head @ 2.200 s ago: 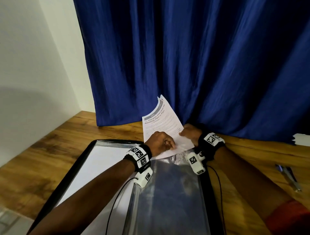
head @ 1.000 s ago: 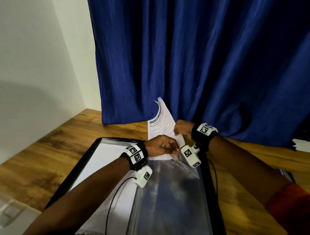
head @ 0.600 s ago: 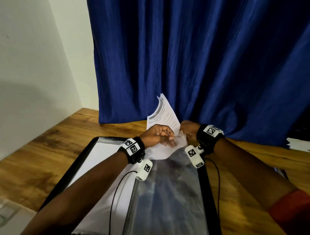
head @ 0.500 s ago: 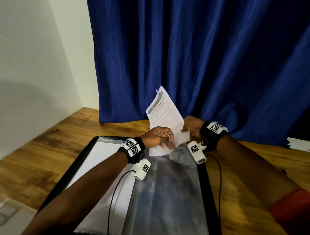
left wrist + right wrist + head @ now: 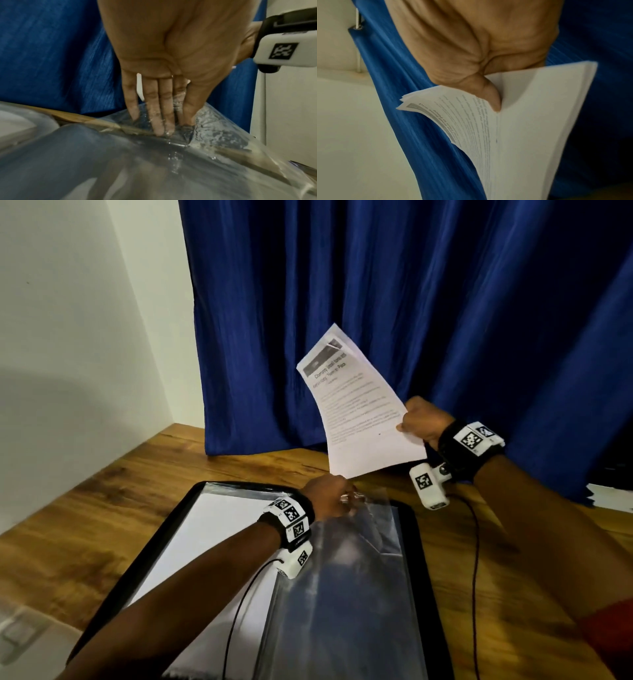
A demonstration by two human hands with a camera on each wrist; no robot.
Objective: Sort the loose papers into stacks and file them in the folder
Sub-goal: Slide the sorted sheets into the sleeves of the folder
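Note:
My right hand (image 5: 419, 422) pinches a thin stack of printed papers (image 5: 359, 422) at its right edge and holds it tilted in the air above the far end of the folder. In the right wrist view the thumb (image 5: 489, 94) presses on the top sheet of the papers (image 5: 530, 128), which fan out. The black-rimmed folder (image 5: 419, 542) lies open on the table, with a clear plastic sleeve (image 5: 359, 594) on its right half. My left hand (image 5: 329, 494) is at the sleeve's top edge. Its straight fingers (image 5: 163, 115) reach down into the mouth of the sleeve (image 5: 171, 162).
A white sheet (image 5: 205, 542) fills the folder's left half. A blue curtain (image 5: 376, 302) hangs right behind the wooden table (image 5: 102, 525). More white papers (image 5: 613, 498) lie at the right edge. A white wall stands on the left.
The papers were at the sleeve's mouth with both hands on them. Now my right hand has lifted them up and to the right, and my left hand has let go and stays at the sleeve.

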